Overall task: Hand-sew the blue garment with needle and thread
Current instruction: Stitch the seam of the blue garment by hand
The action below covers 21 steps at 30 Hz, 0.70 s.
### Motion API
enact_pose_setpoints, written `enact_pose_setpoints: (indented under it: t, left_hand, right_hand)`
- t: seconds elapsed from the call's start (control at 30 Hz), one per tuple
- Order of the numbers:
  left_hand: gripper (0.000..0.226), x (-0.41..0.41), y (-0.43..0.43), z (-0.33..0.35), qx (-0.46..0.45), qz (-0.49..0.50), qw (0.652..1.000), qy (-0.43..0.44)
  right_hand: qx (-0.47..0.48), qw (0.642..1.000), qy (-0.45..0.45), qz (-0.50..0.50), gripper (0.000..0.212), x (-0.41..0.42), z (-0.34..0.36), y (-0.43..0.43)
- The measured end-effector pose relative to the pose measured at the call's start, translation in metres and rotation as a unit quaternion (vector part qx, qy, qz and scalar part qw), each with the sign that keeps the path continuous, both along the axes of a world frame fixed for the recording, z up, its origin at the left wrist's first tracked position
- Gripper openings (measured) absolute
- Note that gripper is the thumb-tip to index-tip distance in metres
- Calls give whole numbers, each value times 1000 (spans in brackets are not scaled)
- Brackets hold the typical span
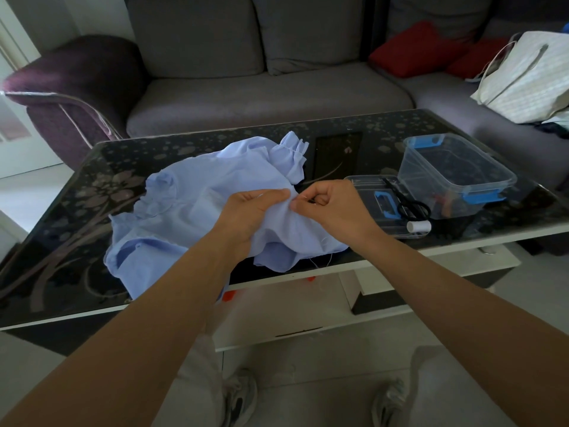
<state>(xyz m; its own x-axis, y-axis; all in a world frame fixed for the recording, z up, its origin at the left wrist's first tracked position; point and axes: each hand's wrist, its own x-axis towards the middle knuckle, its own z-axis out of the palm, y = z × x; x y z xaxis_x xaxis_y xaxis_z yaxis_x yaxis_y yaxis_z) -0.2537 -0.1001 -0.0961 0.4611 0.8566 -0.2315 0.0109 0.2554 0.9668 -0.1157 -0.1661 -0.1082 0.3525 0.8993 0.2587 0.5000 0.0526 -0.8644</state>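
Note:
A crumpled light blue garment [191, 208] lies on the dark glass table [92, 186], part of it lifted off the surface. My left hand [255, 211] grips a raised fold of it, fingers curled over the cloth. My right hand [331, 208] is right beside it, thumb and forefinger pinching a thin needle [303, 197] at the fold's edge. A pale thread [323, 260] trails below the fabric near the table's front edge.
To the right lie a clear box lid [363, 183] with black scissors [409, 204] and a white thread spool [418, 226], then a clear plastic box [455, 174] with blue clips. A grey sofa [261, 94] stands behind the table; a bag [523, 78] is on its right.

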Motion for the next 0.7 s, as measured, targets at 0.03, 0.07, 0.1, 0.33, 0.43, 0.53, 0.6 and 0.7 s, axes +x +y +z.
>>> enact_pose_setpoints:
  t: [0.03,0.07,0.1,0.33,0.43,0.53,0.6,0.7]
  left_hand:
    - [9,0,1,0,1,1,1000,-1]
    - [9,0,2,-1,2,4,1000,0]
    - [8,-1,4,-2,5,8,1000,4]
    - [22,-4,23,-12,16,84,996,10]
    - [33,-4,25,-14,21,86,996,16]
    - [33,-3,26,-15,26,90,996,13]
    - [33,-3,27,-16,30,94,995,12]
    - [27,-4,29,-16,27,106,994,18]
  right_hand:
    - [-2,1000,-3,8,9,0,0,0]
    - [-12,1000,-3,21,9,1,1,-1]
    - [-30,999,0,37,11,3,3,-2]
    - [-186,974,22,131,14,11,11,-20]
    - [-235,963,21,131,17,16,10,-23]
    - [-249,960,26,126,16,20,9,-25]
    - [-250,960,27,123,19,20,9,-24]
    - [-273,951,32,142,22,22,10,-24]
